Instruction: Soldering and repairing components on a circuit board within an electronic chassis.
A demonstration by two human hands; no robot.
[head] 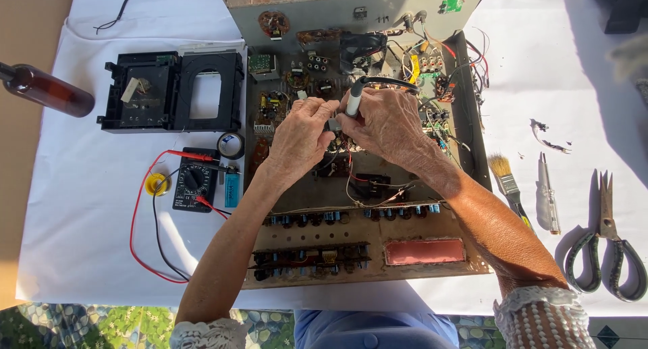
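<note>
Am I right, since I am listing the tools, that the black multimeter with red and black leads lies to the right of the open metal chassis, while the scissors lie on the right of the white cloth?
Not quite. The head view shows the black multimeter with red and black leads to the left of the open metal chassis, not the right. The scissors do lie on the right of the white cloth.

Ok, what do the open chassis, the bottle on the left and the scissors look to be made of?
Chassis: probably painted sheet metal, dull grey, thin folded walls. Bottle: likely brown glass, translucent and glossy, though plastic is possible. Scissors: bare metal blades, tarnished; handles appear wrapped in dark material.
</note>
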